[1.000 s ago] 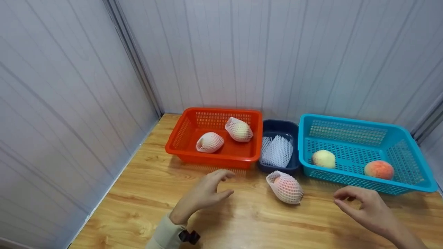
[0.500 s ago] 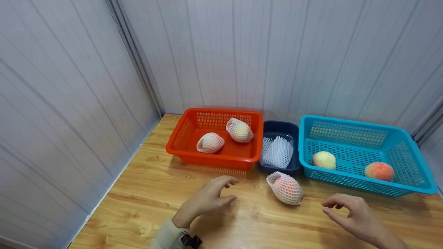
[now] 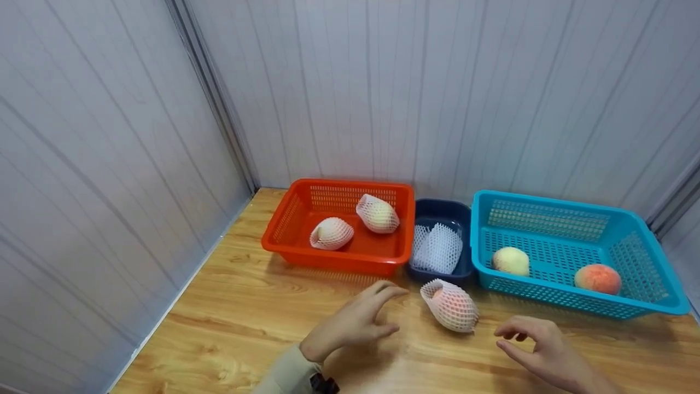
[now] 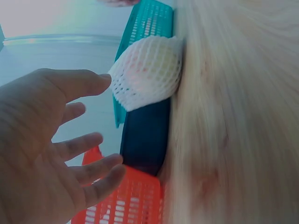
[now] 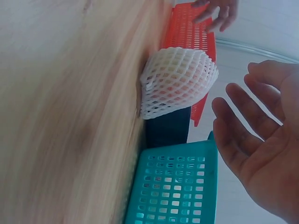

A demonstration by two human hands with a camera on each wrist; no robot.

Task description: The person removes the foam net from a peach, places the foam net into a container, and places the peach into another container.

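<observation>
A pinkish peach in a white foam net (image 3: 451,307) lies on the wooden table between my two hands, in front of the small navy tub. To its left is my left hand (image 3: 358,320), fingers loosely bent and spread, holding nothing. My right hand (image 3: 544,350) hovers on the other side, thumb and fingers apart, also with nothing in it. In the left wrist view the netted peach (image 4: 148,72) shows just beyond the thumb tip. The right wrist view has the netted peach (image 5: 176,80) a short way off the fingertips, its net closely wrapped round it.
At the back left stands a red basket (image 3: 339,262) with two foam-netted fruits. Beside it, the navy tub (image 3: 443,210) holds white foam nets (image 3: 438,249). A blue basket (image 3: 585,200) at the right holds a pale peach (image 3: 511,261) and a reddish peach (image 3: 598,279). Walls rise behind and left.
Both hands have closed in on the netted peach, the left moving right and the right moving left. The peach has stayed put on the table; the view has tilted slightly up.
</observation>
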